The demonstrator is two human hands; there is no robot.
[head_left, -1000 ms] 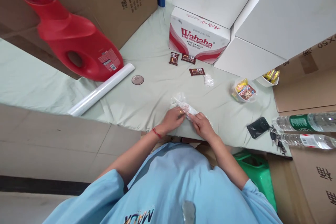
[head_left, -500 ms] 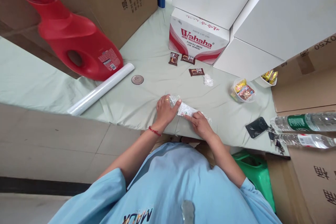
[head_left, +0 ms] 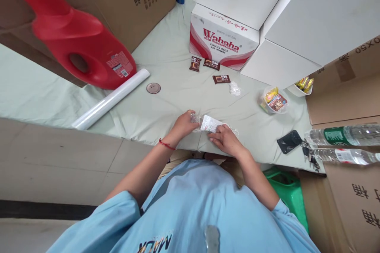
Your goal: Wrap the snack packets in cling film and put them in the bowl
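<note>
Holding crinkled clear film (head_left: 196, 118) between bent fingers of the left hand (head_left: 181, 125). Touching one flat white oblong packet (head_left: 209, 123) with the bent fingers of the right hand (head_left: 225, 140); cannot tell whether gripping or pressing. To be found, that packet, near the front edge of the wrinkled pale-green cloth (head_left: 175, 101). Counted farther back: three glossy brown snacks (head_left: 221, 79), one crumpled plastic clump (head_left: 234, 89), one smooth white roll (head_left: 112, 99), one round flat disc (head_left: 153, 88).
</note>
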